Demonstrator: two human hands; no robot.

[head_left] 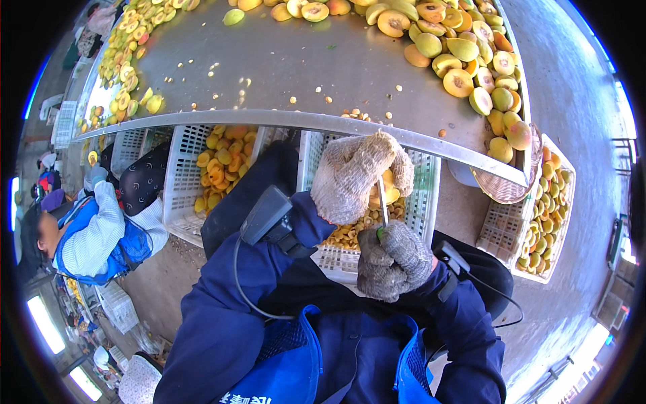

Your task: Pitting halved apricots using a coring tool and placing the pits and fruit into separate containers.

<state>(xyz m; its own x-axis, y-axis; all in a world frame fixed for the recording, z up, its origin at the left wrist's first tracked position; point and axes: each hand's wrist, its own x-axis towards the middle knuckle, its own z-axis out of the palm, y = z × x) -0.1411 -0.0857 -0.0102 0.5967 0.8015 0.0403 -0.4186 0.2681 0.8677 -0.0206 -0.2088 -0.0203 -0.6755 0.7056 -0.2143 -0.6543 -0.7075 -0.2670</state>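
Observation:
My left hand [356, 176], in a worn cream knit glove, is closed around a yellow peach [389, 190], mostly hidden under the fingers. Below it, my right hand [393, 261], in a grey knit glove, grips a thin-bladed metal tool [383, 205] with a bit of green handle showing. The blade points up and its tip meets the peach. Both hands are above a white plastic crate [422, 195] that holds small yellow-brown pieces [350, 232], between my knees and just below the table's near edge.
The metal table [282, 67] has a raised rim, scattered pits and halved peaches [464, 50] heaped at the right and far edges. Another crate of peaches [225, 161] stands left. A wicker basket [515, 178] and full crate [548, 215] are at right. A co-worker [101, 229] sits left.

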